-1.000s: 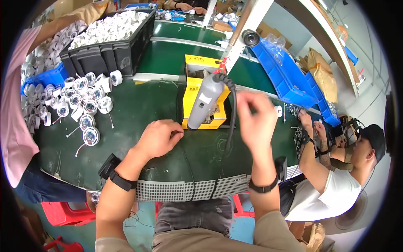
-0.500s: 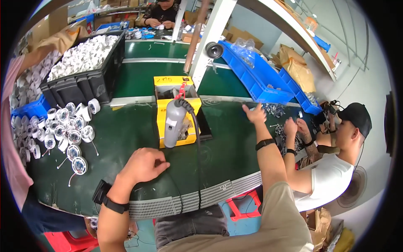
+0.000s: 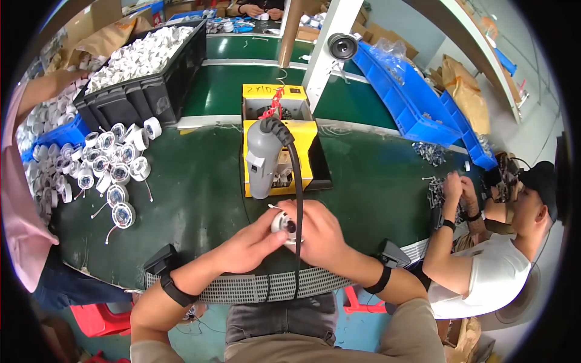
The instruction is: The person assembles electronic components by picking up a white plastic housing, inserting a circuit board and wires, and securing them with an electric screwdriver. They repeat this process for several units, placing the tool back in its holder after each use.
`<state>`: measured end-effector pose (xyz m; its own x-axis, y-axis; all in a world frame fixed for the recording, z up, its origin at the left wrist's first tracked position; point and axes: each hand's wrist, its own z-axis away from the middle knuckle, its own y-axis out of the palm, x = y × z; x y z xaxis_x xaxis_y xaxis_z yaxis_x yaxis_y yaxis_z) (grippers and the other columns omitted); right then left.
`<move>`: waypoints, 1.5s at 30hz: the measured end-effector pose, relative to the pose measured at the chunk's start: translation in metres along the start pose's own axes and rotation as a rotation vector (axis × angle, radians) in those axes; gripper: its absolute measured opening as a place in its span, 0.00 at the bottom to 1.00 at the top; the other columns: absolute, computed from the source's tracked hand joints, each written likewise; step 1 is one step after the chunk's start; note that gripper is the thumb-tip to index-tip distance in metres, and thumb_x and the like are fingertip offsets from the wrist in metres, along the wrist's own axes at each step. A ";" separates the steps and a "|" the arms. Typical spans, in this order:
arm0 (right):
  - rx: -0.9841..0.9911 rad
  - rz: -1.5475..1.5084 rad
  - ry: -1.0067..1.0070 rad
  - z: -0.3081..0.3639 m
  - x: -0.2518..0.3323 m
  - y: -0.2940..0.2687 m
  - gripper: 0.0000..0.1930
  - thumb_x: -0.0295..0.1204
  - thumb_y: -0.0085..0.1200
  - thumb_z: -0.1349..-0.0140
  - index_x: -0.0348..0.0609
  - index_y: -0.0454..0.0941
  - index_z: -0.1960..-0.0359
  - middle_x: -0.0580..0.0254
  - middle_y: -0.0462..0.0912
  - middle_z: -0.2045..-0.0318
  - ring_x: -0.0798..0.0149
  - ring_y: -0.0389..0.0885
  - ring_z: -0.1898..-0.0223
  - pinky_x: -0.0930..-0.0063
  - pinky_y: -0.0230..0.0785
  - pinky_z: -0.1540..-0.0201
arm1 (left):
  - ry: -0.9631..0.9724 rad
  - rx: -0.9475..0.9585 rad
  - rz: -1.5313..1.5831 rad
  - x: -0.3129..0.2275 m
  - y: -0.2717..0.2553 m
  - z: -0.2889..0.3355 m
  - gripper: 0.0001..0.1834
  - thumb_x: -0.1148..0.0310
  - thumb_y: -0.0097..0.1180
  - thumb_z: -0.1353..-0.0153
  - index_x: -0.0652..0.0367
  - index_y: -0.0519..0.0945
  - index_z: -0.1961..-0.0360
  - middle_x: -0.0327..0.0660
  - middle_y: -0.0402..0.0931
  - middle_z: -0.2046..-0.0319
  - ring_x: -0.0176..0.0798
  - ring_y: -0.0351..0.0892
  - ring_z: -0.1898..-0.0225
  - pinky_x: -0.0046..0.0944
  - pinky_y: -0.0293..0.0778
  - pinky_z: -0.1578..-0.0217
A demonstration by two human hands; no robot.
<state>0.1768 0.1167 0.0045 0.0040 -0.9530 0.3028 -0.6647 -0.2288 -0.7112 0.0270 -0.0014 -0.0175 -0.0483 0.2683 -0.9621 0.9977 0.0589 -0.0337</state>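
Note:
Close to the table's front edge, my left hand (image 3: 251,245) and my right hand (image 3: 318,233) meet around a small white round housing (image 3: 282,226) with a dark centre. Fingers of both hands are closed on it and hide part of its rim. Just beyond them a grey corded power tool (image 3: 263,160) leans, nozzle down, against a yellow open box (image 3: 301,143) of small parts. The tool's black cord (image 3: 298,181) hangs over the table in front of my right hand. To the left lie several white round units (image 3: 120,173) with clear faces and short wire leads.
A black crate (image 3: 136,97) heaped with white parts stands at the back left. Blue trays (image 3: 417,112) and piles of small metal pieces (image 3: 430,153) are at the right. A co-worker (image 3: 484,260) sits on that side; a pink sleeve (image 3: 27,199) reaches in from the left.
My right hand has come from the far right to the middle, where my left hand has joined it. Both now hold the white round housing. The view has shifted too.

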 end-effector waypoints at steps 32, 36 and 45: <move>-0.119 -0.345 0.239 0.001 0.002 -0.003 0.07 0.20 0.61 0.52 0.37 0.73 0.81 0.59 0.74 0.78 0.59 0.73 0.74 0.69 0.65 0.71 | -0.421 -0.127 0.749 -0.011 -0.008 -0.003 0.21 0.65 0.45 0.29 0.63 0.65 0.38 0.46 0.72 0.47 0.39 0.74 0.46 0.44 0.74 0.46; -0.072 -0.434 0.400 0.005 0.012 -0.001 0.08 0.23 0.65 0.52 0.36 0.76 0.74 0.60 0.76 0.75 0.65 0.74 0.72 0.73 0.68 0.71 | -0.439 -0.047 0.763 -0.014 -0.009 -0.004 0.22 0.67 0.47 0.30 0.63 0.66 0.38 0.44 0.73 0.47 0.37 0.74 0.46 0.40 0.73 0.46; -0.101 0.035 -0.146 -0.008 -0.015 -0.036 0.10 0.19 0.65 0.56 0.40 0.81 0.70 0.61 0.78 0.68 0.61 0.80 0.71 0.72 0.74 0.73 | -0.321 -0.197 0.849 -0.017 -0.006 0.000 0.15 0.71 0.48 0.33 0.62 0.75 0.47 0.47 0.68 0.41 0.43 0.73 0.44 0.46 0.71 0.44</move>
<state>0.1949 0.1406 0.0312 0.0829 -0.9804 0.1788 -0.7379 -0.1810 -0.6502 0.0215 -0.0064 -0.0013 0.7395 0.0189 -0.6729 0.6650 0.1351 0.7346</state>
